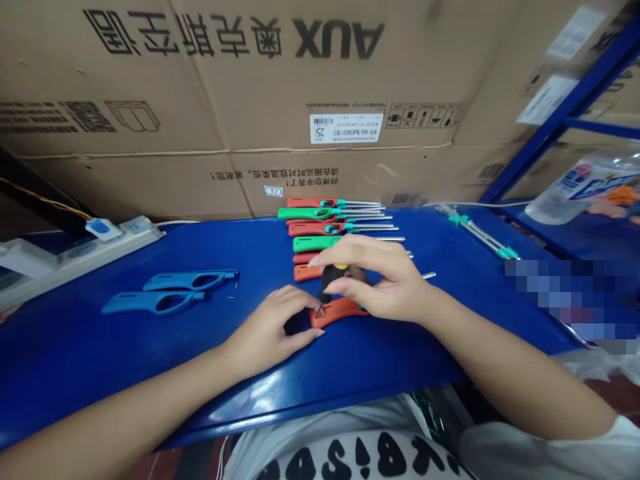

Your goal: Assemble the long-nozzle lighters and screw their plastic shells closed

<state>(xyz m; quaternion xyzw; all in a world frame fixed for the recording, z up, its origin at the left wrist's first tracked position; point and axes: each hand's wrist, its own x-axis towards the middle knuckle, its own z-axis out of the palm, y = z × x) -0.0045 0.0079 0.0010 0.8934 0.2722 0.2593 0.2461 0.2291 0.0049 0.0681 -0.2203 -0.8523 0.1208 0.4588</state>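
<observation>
An orange lighter body lies on the blue table in front of me. My left hand pinches its near end, fingers curled round it. My right hand is closed on a short black-and-yellow screwdriver, whose tip points down onto the orange body. Behind my hands lies a row of several finished red, orange and green lighters with metal tubes pointing right.
Two blue lighter shells lie at the left. A white power strip sits at the back left. Loose metal tubes with teal fittings lie at the back right. Large cardboard boxes form a wall behind. A plastic bag sits far right.
</observation>
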